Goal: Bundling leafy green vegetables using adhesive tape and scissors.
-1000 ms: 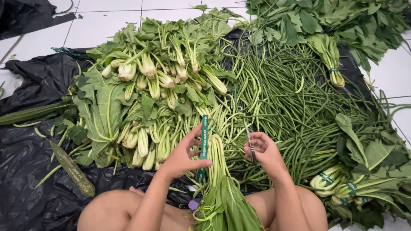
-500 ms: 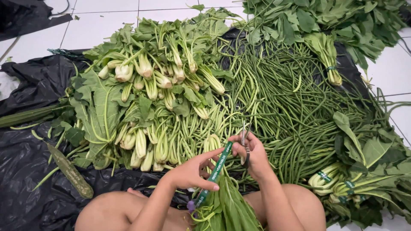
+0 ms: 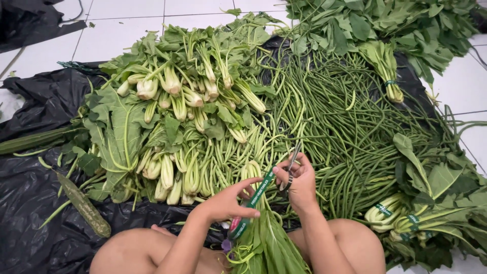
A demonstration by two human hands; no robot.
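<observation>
Soft, even daylight, faint shadows, mild glare on white floor tiles [image 3: 127, 10], sharp focus throughout.

From where I stand, the bunch of greens [image 3: 269, 248] in the person's lap runs off the bottom edge, so its leaf ends are lost. The roll of green tape [image 3: 238, 227] is half covered by the left hand [image 3: 223, 203]. The scissors [image 3: 290, 170] show only their tips above the right hand [image 3: 302, 185]; the handles are buried in the fingers [image 3: 284, 175]. Both knees are cut off below. The leafy heap [image 3: 385, 20] at the top right passes out of view. The black sheet [image 3: 35, 203] runs off the left edge.
</observation>
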